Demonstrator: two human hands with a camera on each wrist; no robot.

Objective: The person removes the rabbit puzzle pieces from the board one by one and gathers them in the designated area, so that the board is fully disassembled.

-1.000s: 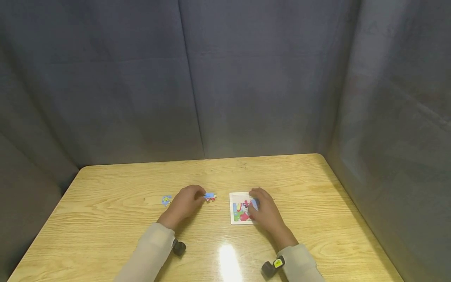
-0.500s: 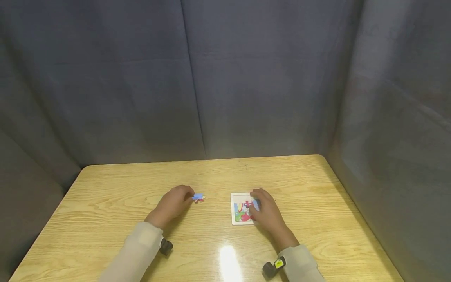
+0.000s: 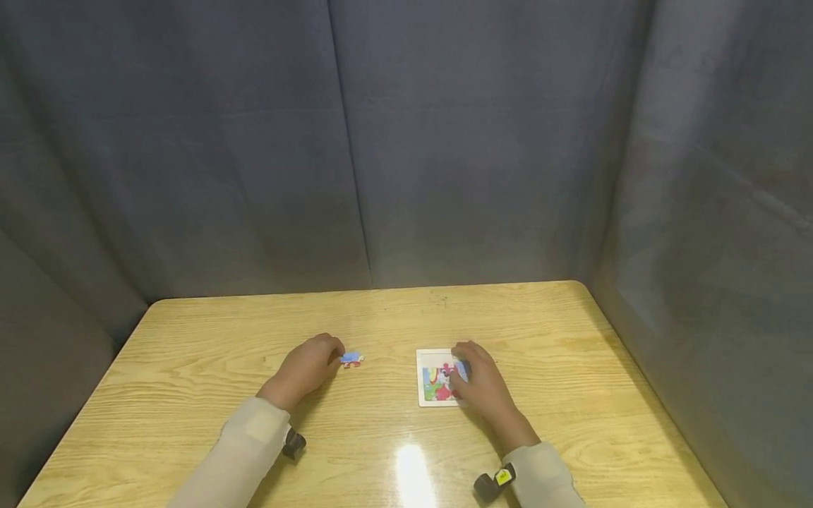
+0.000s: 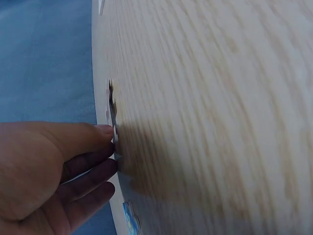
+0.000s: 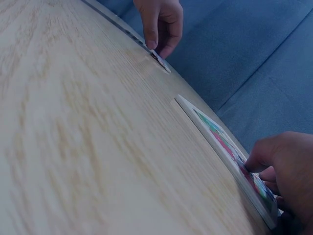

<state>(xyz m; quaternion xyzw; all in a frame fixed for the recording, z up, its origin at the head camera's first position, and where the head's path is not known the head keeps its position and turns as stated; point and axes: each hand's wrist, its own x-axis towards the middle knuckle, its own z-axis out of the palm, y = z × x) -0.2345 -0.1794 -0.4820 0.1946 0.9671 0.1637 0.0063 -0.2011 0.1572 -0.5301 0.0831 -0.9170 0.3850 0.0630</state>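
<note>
My left hand (image 3: 309, 365) pinches a blue and red jigsaw piece (image 3: 351, 358) at its left end, low over the table. In the left wrist view the thumb lies on top of this thin piece, fingers curled below. A second blue and yellow jigsaw piece (image 4: 131, 219) lies near that hand; the hand hides it in the head view. To the right is a white-framed puzzle tray (image 3: 428, 403), partly filled with a colourful cartoon picture, its upper part bare. Over its right side my right hand (image 3: 481, 381) grips it, thumb on the picture and fingers curled at the far side, partly hidden.
Both hands work over a light wood table (image 3: 381, 451) with rounded far corners. Dark grey curtains (image 3: 444, 176) stand behind it and along its sides. A black wrist camera (image 3: 294, 444) is strapped at the left sleeve, another wrist camera (image 3: 488, 487) at the right.
My left hand has moved left with the blue and red piece, away from the tray, and now covers the other piece in the head view. The right hand stays on the tray.
</note>
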